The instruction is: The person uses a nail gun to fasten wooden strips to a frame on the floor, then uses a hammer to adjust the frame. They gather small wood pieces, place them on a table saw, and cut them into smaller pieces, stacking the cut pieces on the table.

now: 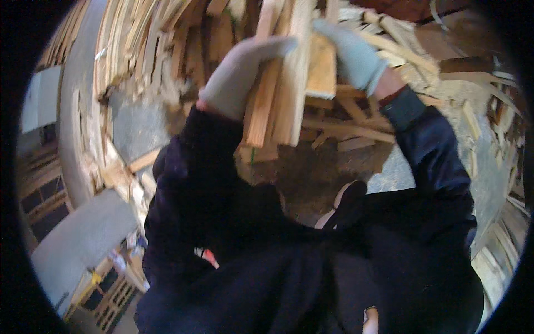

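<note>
My left hand [238, 73], in a pale grey work glove, wraps the left side of a bundle of long wooden strips [293, 83], its thumb stretched across the top. My right hand [354, 55], in a light bluish glove, grips the bundle from the right, against a shorter wooden block [322, 67]. The strips lie side by side, their near ends pointing toward my body. Their far ends run out of view at the top. The fingers beneath the wood are hidden.
Loose wood offcuts [356, 119] lie scattered below and beyond my hands. Stacked long strips [125, 44] stand at the far left beside a grey curved surface [75, 122]. A wooden pallet-like frame [114, 303] sits at the lower left. More scrap wood [414, 61] is heaped at the right.
</note>
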`<state>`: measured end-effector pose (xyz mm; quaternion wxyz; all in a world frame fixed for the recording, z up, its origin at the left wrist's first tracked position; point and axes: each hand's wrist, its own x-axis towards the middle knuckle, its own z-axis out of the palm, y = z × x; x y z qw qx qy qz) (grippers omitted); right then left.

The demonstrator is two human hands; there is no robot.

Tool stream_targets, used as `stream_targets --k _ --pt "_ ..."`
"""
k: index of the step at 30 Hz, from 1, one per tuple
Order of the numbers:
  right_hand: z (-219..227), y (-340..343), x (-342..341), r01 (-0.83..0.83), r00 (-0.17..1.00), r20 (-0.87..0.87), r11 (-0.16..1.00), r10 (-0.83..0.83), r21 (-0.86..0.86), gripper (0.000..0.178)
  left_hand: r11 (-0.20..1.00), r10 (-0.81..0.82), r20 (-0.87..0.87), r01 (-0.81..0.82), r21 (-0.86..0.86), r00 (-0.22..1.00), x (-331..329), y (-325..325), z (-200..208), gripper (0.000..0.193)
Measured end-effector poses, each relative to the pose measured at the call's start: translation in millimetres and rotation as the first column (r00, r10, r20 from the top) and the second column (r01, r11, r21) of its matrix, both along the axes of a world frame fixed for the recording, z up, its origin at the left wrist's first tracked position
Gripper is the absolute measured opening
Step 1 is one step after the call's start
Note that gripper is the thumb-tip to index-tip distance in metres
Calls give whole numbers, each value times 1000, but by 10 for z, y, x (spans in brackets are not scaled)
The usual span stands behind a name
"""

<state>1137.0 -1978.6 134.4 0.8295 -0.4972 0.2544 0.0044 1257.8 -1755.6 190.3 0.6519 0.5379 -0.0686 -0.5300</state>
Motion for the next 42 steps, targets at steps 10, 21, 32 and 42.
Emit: stream_targets --k 10,21,32,42 --pt "728 431 -538 108 993 57 981 -100 -161 53 997 -57 -54 59 40 997 -462 -380 538 41" --pt "1178 991 -891 333 925 -81 894 -371 -299 48 988 150 -103 -145 55 983 -1110 -315 1142 35" --pt "3759 2133 -2224 -263 847 -531 888 25 -378 55 873 196 141 -238 427 970 -2777 1141 3073 47" --pt "5854 2708 -1717 -428 903 -234 729 359 -534 66 662 668 249 -713 230 701 -2778 1729 5612 53"
